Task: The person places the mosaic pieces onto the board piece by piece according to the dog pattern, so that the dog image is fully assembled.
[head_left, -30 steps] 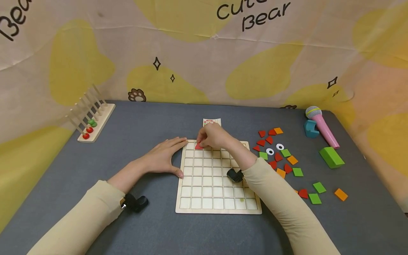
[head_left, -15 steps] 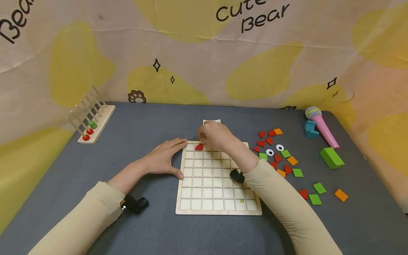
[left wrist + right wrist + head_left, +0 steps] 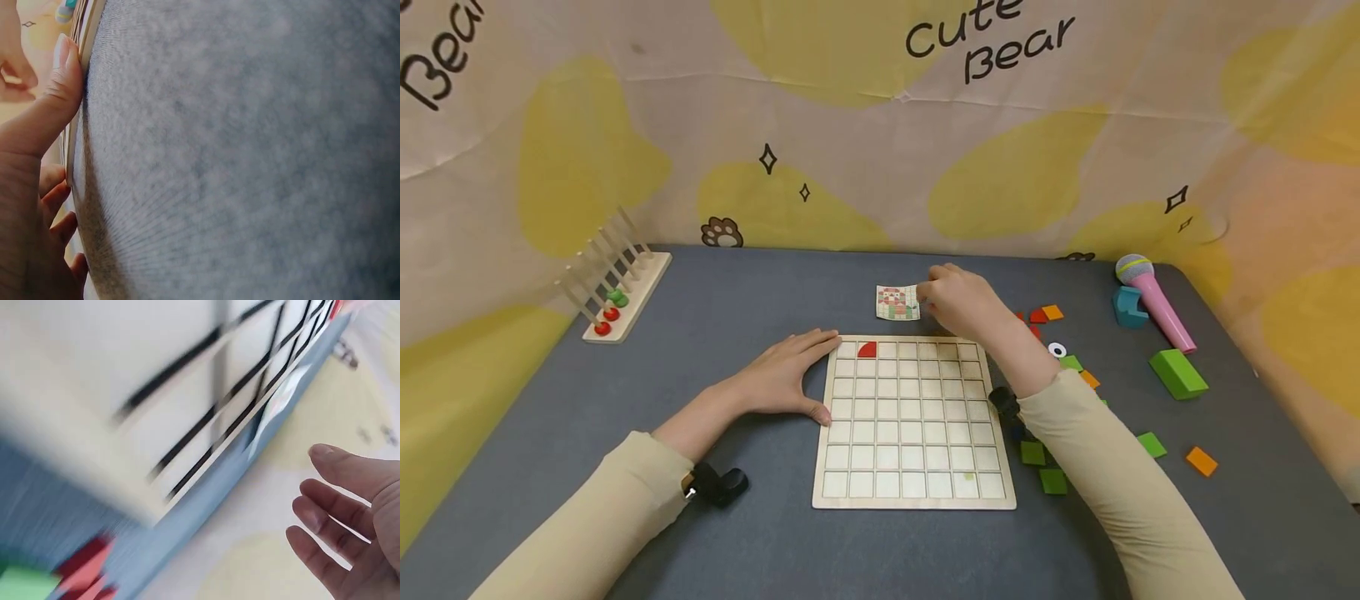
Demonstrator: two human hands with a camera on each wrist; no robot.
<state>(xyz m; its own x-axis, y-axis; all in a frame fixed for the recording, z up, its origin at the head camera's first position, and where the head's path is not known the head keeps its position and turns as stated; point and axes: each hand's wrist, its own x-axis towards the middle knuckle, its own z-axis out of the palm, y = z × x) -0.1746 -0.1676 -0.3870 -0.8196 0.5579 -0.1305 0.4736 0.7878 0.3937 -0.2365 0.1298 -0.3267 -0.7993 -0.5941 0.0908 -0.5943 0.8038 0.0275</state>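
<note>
Red quarter-circle tile (image 3: 867, 350) by the grid board's far edge! Left hand (image 3: 782, 372), spread wide, touches the left edge; right hand (image 3: 961, 303), fingers loosely parted, near the far-right corner.

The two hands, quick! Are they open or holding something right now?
Left hand: open, touching the left edge of the grid board.
Right hand: open, holding nothing, beside the pattern card.

One board (image 3: 912, 409), one card (image 3: 898, 303) and two red beads (image 3: 612, 314) show.
</note>
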